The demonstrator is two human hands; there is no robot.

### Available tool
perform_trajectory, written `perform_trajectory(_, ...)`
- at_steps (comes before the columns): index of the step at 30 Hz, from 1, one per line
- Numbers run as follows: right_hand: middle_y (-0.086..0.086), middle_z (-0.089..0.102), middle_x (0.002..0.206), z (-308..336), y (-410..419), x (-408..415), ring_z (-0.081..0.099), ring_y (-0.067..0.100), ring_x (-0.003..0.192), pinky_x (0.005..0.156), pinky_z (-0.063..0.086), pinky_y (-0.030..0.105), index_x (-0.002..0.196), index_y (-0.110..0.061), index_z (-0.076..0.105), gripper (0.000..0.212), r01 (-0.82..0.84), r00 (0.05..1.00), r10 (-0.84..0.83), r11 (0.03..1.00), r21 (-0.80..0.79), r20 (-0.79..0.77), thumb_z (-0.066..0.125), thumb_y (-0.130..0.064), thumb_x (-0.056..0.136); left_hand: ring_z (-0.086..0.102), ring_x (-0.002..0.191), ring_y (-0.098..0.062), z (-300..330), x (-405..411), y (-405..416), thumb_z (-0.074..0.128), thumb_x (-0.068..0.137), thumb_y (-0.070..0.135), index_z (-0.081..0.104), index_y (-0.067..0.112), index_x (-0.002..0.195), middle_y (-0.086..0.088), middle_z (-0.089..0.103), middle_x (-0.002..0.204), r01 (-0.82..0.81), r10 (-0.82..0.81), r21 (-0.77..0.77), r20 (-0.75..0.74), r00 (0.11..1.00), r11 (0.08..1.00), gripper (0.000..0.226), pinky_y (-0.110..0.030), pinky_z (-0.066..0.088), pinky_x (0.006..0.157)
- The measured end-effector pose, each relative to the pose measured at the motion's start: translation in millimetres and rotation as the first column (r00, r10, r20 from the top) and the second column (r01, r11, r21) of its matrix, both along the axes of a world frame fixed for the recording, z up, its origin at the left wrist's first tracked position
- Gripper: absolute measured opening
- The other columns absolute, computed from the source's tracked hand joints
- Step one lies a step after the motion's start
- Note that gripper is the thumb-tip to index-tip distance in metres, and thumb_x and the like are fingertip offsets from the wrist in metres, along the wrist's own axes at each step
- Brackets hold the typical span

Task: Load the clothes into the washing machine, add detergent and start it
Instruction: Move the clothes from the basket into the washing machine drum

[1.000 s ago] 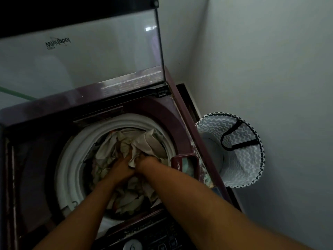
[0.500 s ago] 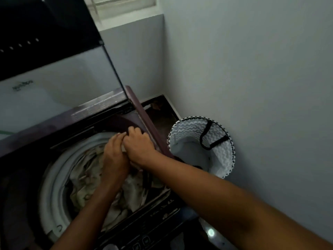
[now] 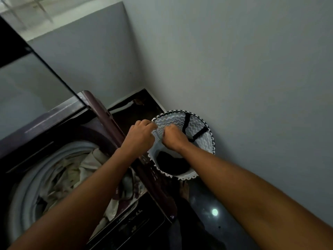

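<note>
- Left hand (image 3: 142, 135): fingers curled, pinching the near-left rim of the laundry basket (image 3: 198, 123); forearm crosses over the right edge of the washing machine (image 3: 100, 112).
- Right hand (image 3: 173, 137): closed on the basket's patterned fabric just inside the rim, knuckles up, just beside the left hand; exactly what the fingertips pinch is hidden.
- Both arms reach from the bottom of the view toward the basket, the right arm running along the wall side.
- Laundry basket: white and grey zigzag fabric, dark-trimmed rim, black handle strap (image 3: 196, 134) on the far inner wall; stands on the floor, between the machine's right side and the wall (image 3: 234, 69), apparently touching the machine.
- Something dark (image 3: 171, 163) lies in the bottom of the basket; too dim to tell what.
- Clothes (image 3: 72, 174): pale crumpled pile inside the machine's drum, near the right part of the tub opening; some cloth lies up over the front-right rim.
- Tub ring (image 3: 32, 177): pale, circles the clothes.
- Lid (image 3: 27, 82): glass, standing open at the back edge of the machine.
- Control panel (image 3: 133, 224): dark strip along the front edge, markings too blurred to read.
- Floor (image 3: 214, 212): dark, glossy, with a bright light reflection to the right of the machine's front corner.
</note>
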State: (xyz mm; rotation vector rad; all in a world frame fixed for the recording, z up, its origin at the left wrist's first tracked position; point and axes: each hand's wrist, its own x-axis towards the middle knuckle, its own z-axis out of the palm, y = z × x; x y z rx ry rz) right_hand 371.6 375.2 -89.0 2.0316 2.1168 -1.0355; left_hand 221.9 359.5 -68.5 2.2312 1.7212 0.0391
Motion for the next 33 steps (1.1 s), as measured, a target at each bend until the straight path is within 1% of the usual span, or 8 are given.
perform_trajectory(6,0.022,0.055,0.130,-79,9,46,0.053,0.036,0.122,0.098,0.047,0.041,0.115,-0.006,0.065,0.032,0.049,0.998,-0.054,0.970,-0.240,-0.012,0.052,-0.021,0.091,0.056,0.116,-0.029,-55,28,39,0.059,0.084,0.016,0.070,0.018,0.117,-0.007,0.063,0.123,0.031,-0.031,-0.315,0.006,0.999,0.949,0.035,-0.036,0.045,0.099)
perform_trajectory(11,0.023,0.053,0.137,-151,15,66,0.051,0.037,0.126,0.097,0.045,0.040,0.125,-0.002,0.058,0.035,0.239,0.963,-0.268,0.887,-0.396,-0.018,0.050,-0.022,0.098,0.061,0.116,-0.023,-134,50,63,0.058,0.086,0.012,0.072,0.016,0.113,-0.004,0.069,0.121,0.025,-0.011,-0.496,0.030,0.999,0.868,0.031,-0.030,0.044,0.101)
perform_trajectory(16,0.019,0.056,0.129,-251,6,54,0.058,0.034,0.103,0.086,0.054,0.047,0.135,-0.006,0.048,0.043,0.390,0.777,-0.629,0.527,-0.755,-0.038,0.049,-0.030,0.100,0.056,0.122,-0.032,-218,62,73,0.049,0.098,0.018,0.061,0.008,0.129,-0.016,0.061,0.132,-0.082,0.006,-0.587,-0.130,0.991,0.805,0.035,-0.035,0.041,0.104)
perform_trajectory(19,0.021,0.059,0.130,-331,-1,44,0.059,0.037,0.115,0.100,0.050,0.045,0.130,-0.004,0.057,0.042,0.418,0.802,-0.598,0.570,-0.707,-0.008,0.057,-0.028,0.095,0.045,0.133,-0.033,-274,71,71,0.047,0.100,0.016,0.053,0.003,0.137,-0.019,0.049,0.144,-0.128,0.023,-0.652,-0.168,0.986,0.747,0.039,-0.033,0.030,0.111)
perform_trajectory(23,0.018,0.058,0.132,-403,2,30,0.058,0.037,0.117,0.101,0.049,0.041,0.132,-0.008,0.056,0.043,0.555,0.610,-0.792,0.400,-0.730,0.029,0.060,-0.027,0.093,0.049,0.129,-0.034,-340,82,63,0.046,0.098,0.014,0.054,0.001,0.135,-0.017,0.053,0.139,-0.337,0.254,-0.731,-0.227,0.940,0.594,0.039,-0.036,0.040,0.108)
perform_trajectory(26,0.019,0.043,0.148,-427,10,32,0.048,0.037,0.128,0.107,0.040,0.040,0.146,-0.007,0.039,0.054,0.668,0.506,-0.860,0.343,-0.661,0.065,0.043,-0.036,0.102,0.046,0.130,-0.039,-394,87,56,0.050,0.087,0.028,0.051,0.005,0.136,-0.021,0.047,0.142,-0.390,0.331,-0.736,-0.236,0.914,0.554,0.054,-0.045,0.040,0.110)
perform_trajectory(30,0.017,0.037,0.153,-459,12,33,0.043,0.035,0.134,0.110,0.038,0.040,0.150,-0.008,0.031,0.054,0.669,0.621,-0.761,0.390,-0.633,0.187,0.037,-0.036,0.104,0.035,0.137,-0.043,-423,97,49,0.047,0.097,0.039,0.047,0.008,0.138,-0.026,0.036,0.148,-0.356,0.194,-0.701,-0.303,0.933,0.618,0.051,-0.047,0.026,0.117)
perform_trajectory(33,0.015,0.040,0.151,-460,10,30,0.041,0.034,0.136,0.110,0.037,0.043,0.148,-0.011,0.039,0.052,0.521,0.785,-0.604,0.519,-0.677,0.141,0.040,-0.038,0.104,0.032,0.138,-0.043,-424,101,50,0.050,0.096,0.042,0.043,0.010,0.141,-0.026,0.029,0.150,-0.314,0.146,-0.710,-0.288,0.946,0.631,0.056,-0.044,0.028,0.116)
